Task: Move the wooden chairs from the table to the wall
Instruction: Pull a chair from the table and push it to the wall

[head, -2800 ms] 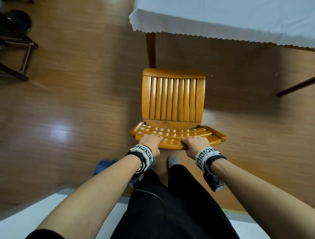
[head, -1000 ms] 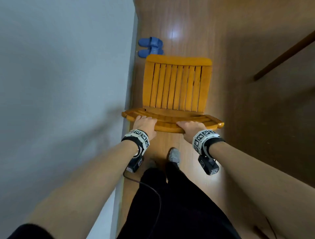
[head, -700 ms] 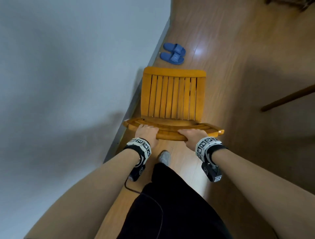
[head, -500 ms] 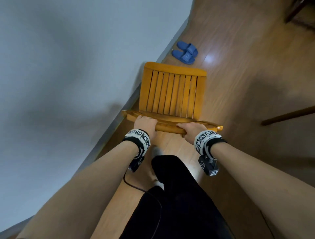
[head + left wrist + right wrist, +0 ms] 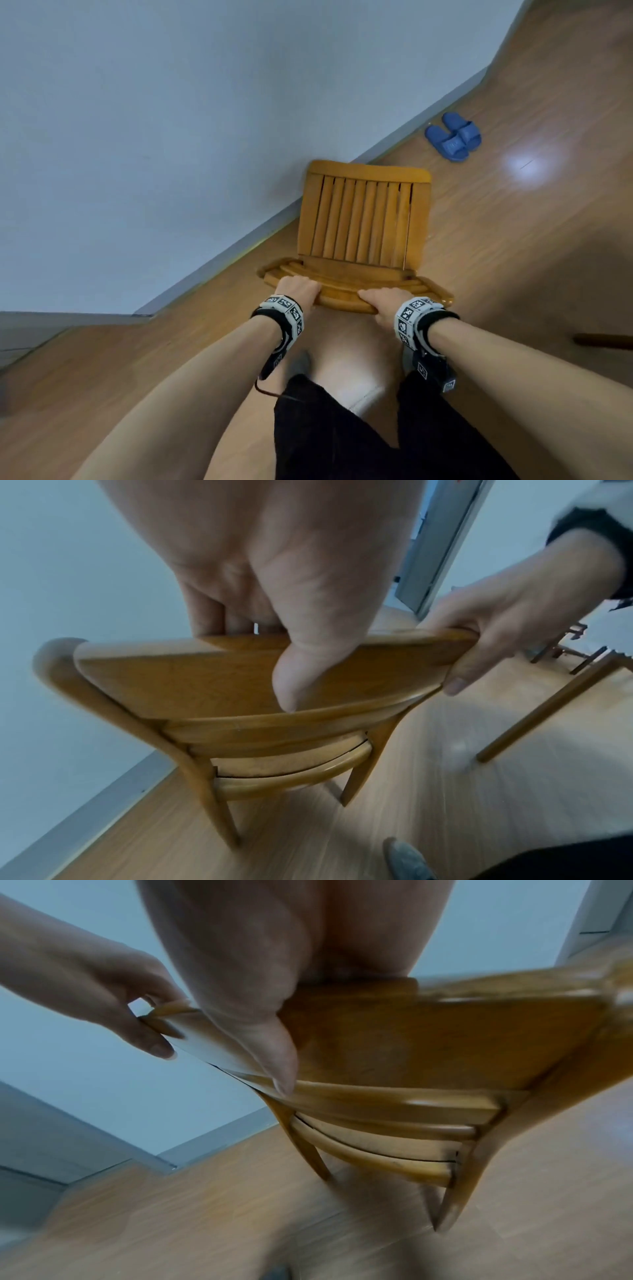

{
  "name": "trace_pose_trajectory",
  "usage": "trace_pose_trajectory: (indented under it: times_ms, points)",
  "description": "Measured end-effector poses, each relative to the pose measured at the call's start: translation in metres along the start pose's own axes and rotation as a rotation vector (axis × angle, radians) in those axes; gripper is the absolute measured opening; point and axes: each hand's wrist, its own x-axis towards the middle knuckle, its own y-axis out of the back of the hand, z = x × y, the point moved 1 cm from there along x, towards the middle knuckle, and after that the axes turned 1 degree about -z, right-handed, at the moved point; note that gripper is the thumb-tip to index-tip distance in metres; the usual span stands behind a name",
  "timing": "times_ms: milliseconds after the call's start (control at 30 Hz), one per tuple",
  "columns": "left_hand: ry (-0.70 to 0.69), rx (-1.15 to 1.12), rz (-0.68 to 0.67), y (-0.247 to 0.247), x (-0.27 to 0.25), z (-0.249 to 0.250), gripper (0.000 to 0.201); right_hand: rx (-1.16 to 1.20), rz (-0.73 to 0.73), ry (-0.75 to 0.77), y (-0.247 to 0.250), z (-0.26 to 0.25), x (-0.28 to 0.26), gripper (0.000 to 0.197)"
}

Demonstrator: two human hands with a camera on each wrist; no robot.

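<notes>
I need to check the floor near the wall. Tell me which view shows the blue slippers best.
The head view: the blue slippers lie side by side on the floor by the wall, beyond the wooden chair. Neither wrist view shows them.

Lighting: soft, even, cool indoor light. Glare: one white patch on the floor (image 5: 524,168) ahead of me. Shadow: broad, dim, over the floor at my right. Blur: heavy motion smear in my right wrist view; milder in my left. Distortion: wall (image 5: 171,120) edge bends at frame margins.
</notes>
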Motion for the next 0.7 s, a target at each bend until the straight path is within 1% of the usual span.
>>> trace_pose_trajectory:
  times_ms: [67,133,200,333,433,600,700]
  points:
    - [0.047,-0.005,0.006,0.001,-0.008,0.029,0.019,-0.044,-0.031,0.031,-0.002,0.019,-0.014,0.049]
    - [0.067,-0.011,0.010,0.006,-0.012,0.060,0.018,-0.095,-0.046,0.038,-0.002,0.042,-0.029,0.049]
    - [0.069,-0.037,0.006,0.013,-0.013,0.087,0.015,-0.118,-0.053,0.037,0.000,0.067,-0.043,0.052]
    - [0.067,-0.065,-0.006,0.030,-0.004,0.127,0.014,-0.157,-0.060,0.001,0.014,0.106,-0.064,0.060]
    - [0.055,-0.076,0.001,0.045,0.010,0.146,0.013,-0.162,-0.051,-0.033,0.030,0.128,-0.072,0.062]
    - [0.008,-0.116,0.094,0.075,0.037,0.160,0.014,-0.198,-0.040,-0.083,0.070,0.161,-0.074,0.064]
    - [0.018,-0.174,0.123,0.094,0.053,0.169,0.013,-0.229,-0.031,-0.085,0.096,0.183,-0.072,0.066]
